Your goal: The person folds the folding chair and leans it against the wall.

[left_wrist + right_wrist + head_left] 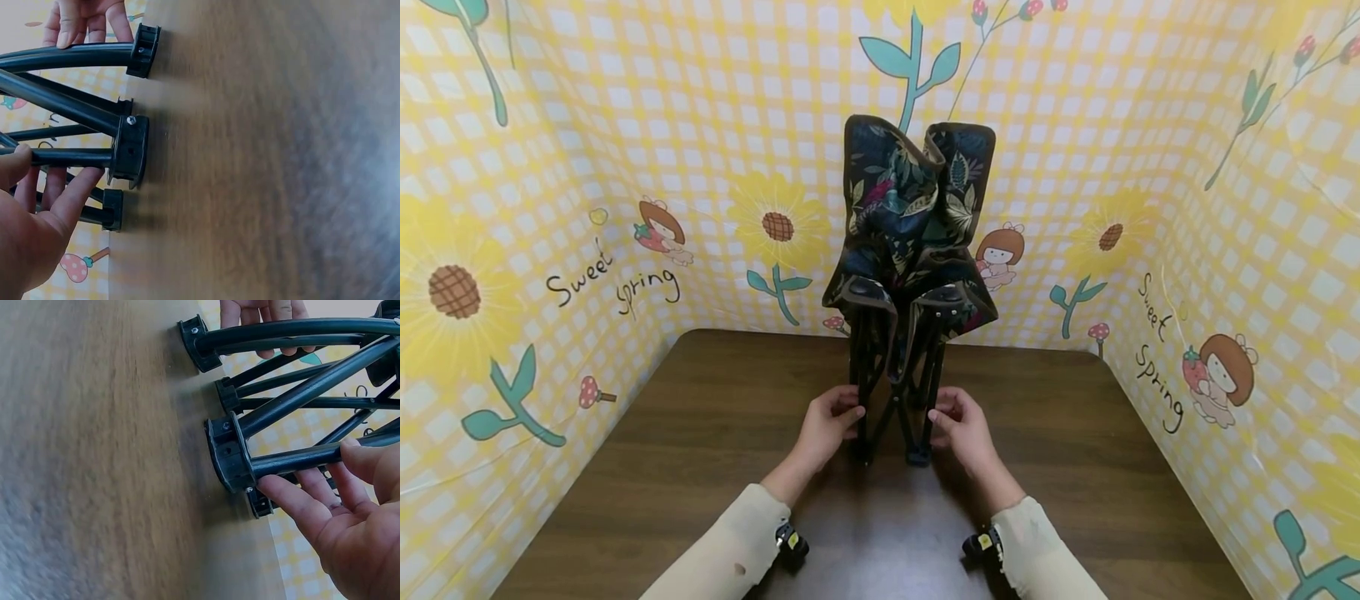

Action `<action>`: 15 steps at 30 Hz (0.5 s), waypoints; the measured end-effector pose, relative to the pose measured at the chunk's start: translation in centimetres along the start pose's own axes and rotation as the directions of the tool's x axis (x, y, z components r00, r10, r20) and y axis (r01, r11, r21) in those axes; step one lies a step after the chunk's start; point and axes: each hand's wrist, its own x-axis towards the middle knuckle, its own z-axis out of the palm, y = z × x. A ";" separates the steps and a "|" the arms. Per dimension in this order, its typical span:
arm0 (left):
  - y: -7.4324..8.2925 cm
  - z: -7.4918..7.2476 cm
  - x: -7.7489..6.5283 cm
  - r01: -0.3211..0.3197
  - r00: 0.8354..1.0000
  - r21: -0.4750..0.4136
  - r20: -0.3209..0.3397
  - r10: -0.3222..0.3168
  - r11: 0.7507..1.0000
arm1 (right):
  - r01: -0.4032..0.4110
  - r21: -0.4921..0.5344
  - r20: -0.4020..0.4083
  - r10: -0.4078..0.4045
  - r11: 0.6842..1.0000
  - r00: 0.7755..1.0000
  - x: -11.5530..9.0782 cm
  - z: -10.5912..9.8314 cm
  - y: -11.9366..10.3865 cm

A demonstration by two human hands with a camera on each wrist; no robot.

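Observation:
A small folding chair with dark leaf-and-flower fabric stands upright, partly folded, its black tube legs crossing in an X. In the head view my left hand holds the left front leg low down, and my right hand holds the right front one. The left wrist view has my thumb on one side of a black leg tube and fingers behind it. Likewise, my right hand pinches a leg tube just above its plastic foot. The feet meet the tabletop.
The brown wooden table reaches back to a yellow checked cloth with sunflowers, which hangs behind and on both sides. Both wrists carry small black cameras, the left camera and the right camera, near the sleeve cuffs.

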 end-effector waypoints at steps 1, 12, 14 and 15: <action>0.0 -0.1 0.1 0.001 1.000 0.001 0.003 -0.001 1.000 | 0.002 0.001 0.001 -0.002 1.000 1.000 0.1 0.0 0.0; -0.2 -0.7 1.1 -0.009 0.999 0.010 0.048 0.008 1.000 | 0.020 -0.010 0.015 -0.019 1.000 1.000 1.2 -0.1 0.3; -0.3 -0.6 1.3 -0.014 0.999 0.017 0.047 0.013 1.000 | 0.029 -0.013 0.016 -0.028 1.000 0.999 1.4 -0.1 0.3; -0.4 -0.6 1.4 -0.016 0.999 0.021 0.045 0.015 1.000 | 0.034 -0.016 0.016 -0.033 0.999 0.999 1.5 -0.1 0.3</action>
